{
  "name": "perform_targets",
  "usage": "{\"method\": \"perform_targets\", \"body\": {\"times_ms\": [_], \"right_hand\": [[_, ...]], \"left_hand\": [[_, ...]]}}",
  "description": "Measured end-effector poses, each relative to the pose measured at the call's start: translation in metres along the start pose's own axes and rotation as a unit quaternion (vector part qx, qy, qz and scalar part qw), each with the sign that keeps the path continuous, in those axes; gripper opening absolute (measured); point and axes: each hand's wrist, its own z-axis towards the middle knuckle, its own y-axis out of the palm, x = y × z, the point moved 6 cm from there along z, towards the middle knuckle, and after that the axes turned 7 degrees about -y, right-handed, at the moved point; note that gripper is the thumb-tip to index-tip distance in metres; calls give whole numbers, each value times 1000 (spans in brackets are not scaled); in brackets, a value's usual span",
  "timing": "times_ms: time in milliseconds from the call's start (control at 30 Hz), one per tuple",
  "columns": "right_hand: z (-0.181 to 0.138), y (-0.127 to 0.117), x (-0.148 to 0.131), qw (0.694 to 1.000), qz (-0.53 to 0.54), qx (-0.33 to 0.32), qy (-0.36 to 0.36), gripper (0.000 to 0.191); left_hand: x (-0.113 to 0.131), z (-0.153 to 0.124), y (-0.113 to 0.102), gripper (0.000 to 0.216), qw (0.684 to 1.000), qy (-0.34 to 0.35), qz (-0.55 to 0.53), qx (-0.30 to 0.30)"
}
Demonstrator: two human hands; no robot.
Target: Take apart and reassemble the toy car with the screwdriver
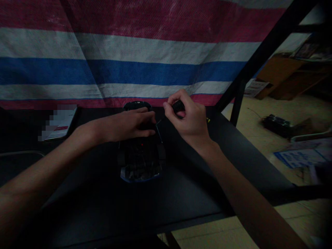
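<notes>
A dark toy car chassis [140, 157] lies on the black table [103, 207], its blue-edged end towards me. My left hand [129, 125] rests on the far part of the car, fingers curled and pressed against it. My right hand [188, 119] is closed round the black handle of a small screwdriver [168, 116]. The thin shaft slants down to the left, and its tip meets the car beside my left fingertips. The scene is dim, so the car's details are hard to make out.
A red, white and blue striped tarp [129, 52] hangs behind the table. A card or booklet [61, 122] lies at the table's left. A black frame bar [259, 52] slants up at the right. On the floor beyond lie a dark device [277, 124] and papers [301, 155].
</notes>
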Motion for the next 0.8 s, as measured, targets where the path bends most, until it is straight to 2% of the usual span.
{"method": "perform_targets", "body": {"times_ms": [100,200,400,533,800], "right_hand": [[0,2,-1,1000,5,-17,-8,14],[0,0,0,1000,-9,-12,7,4],[-1,0,1,1000,-14,-20,-5,19],[-2,-1,5,1000,-26,-13,5,9],[-2,-1,8,1000,-19,-7,1,15]], "left_hand": [[1,0,-1,33,1000,4,-1,1],[2,0,-1,31,1000,9,-1,0],[1,0,-1,32,1000,13,-8,2],[2,0,-1,30,1000,6,-9,7],[2,0,-1,29,1000,7,-7,5]]}}
